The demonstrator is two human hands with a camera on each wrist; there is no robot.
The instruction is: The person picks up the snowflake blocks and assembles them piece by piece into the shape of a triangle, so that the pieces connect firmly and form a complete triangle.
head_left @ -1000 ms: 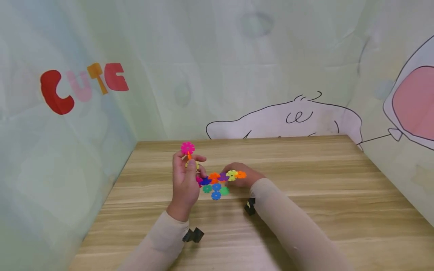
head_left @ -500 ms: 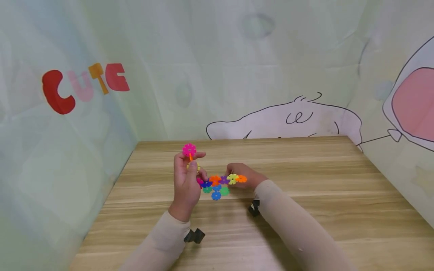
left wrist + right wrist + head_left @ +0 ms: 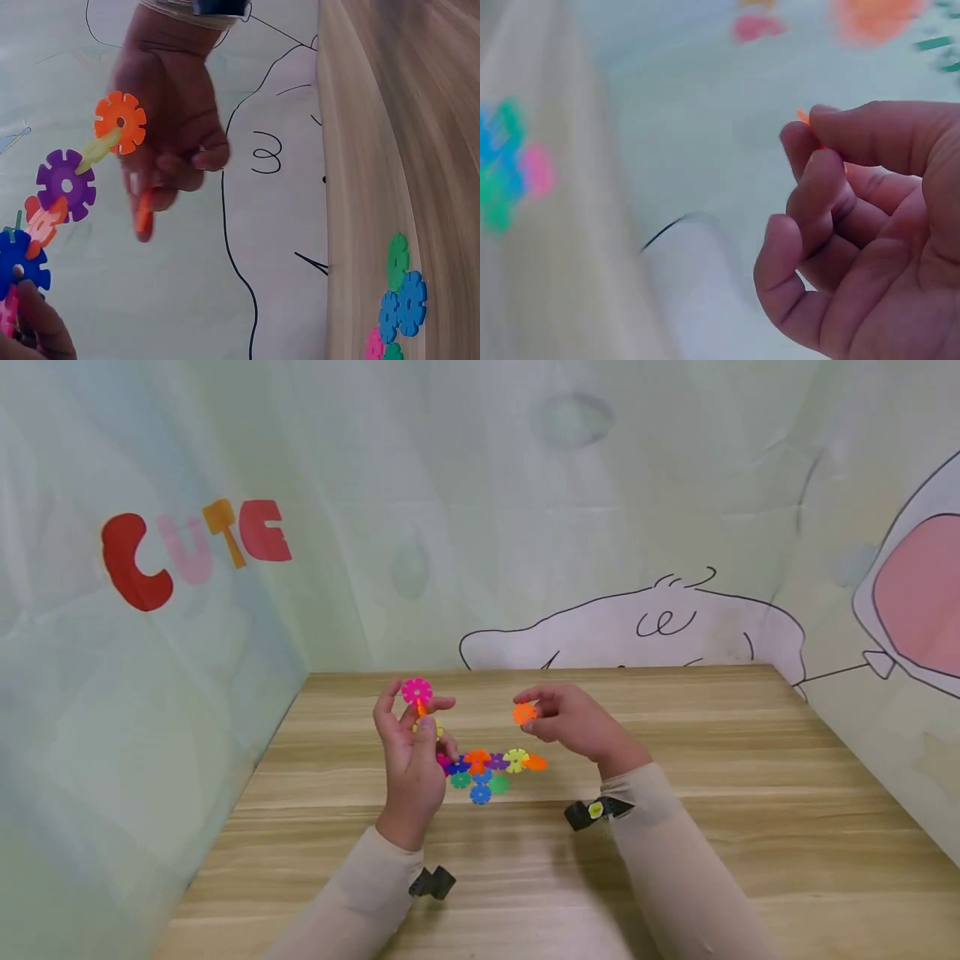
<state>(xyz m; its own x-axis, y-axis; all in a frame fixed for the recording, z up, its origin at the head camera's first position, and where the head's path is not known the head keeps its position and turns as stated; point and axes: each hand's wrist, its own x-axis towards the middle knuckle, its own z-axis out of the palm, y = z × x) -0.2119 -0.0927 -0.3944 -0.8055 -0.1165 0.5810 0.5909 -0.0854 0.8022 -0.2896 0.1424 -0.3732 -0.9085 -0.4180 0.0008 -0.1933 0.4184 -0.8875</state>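
Observation:
My left hand [image 3: 414,768] pinches a chain of interlocking snowflake discs [image 3: 477,762], held up over the table. The chain's upper end shows a pink disc [image 3: 417,692] above an orange and a yellow one. Its other stretch runs rightward through blue, orange, purple and yellow to an orange end disc [image 3: 121,122]. Thumb and fingers of my right hand [image 3: 573,718] pinch a loose orange snowflake disc [image 3: 524,713], above and apart from that end. Edge-on, this disc shows only as a sliver in the right wrist view.
Several loose discs, among them a blue one [image 3: 412,303] and a green one [image 3: 398,261], lie on the wooden table [image 3: 712,827] beneath the chain. A printed cloth backdrop [image 3: 390,510] stands behind the table and along its sides.
My right hand has moved up and to the right from beside the chain's end, and the loose orange disc now shows in its fingers. My left hand and the chain have barely moved.

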